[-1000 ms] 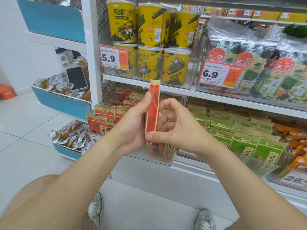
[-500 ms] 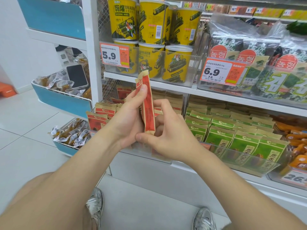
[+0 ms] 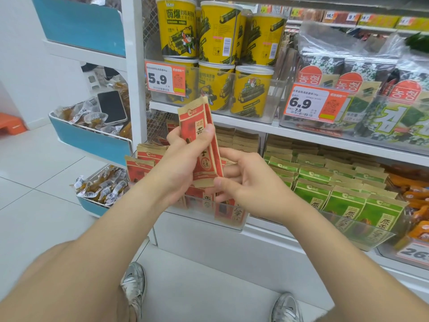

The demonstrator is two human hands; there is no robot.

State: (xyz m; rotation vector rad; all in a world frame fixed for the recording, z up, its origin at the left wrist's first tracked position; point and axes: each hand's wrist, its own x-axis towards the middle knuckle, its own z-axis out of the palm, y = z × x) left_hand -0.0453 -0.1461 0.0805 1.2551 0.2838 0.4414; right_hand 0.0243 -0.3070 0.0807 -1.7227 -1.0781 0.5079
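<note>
In the head view, the left hand (image 3: 183, 163) holds the red packets (image 3: 193, 126) standing up, with its thumb curled over the front and its fingers behind. The right hand (image 3: 250, 184) pinches their bottom end, thumb in front, bent fingers behind. The packets are in the air in front of the shelf, just above a clear bin (image 3: 241, 226) with more red packs. Green packs (image 3: 343, 205) sit to the right, and yellow tubs (image 3: 216, 36) stand on the shelf above
</note>
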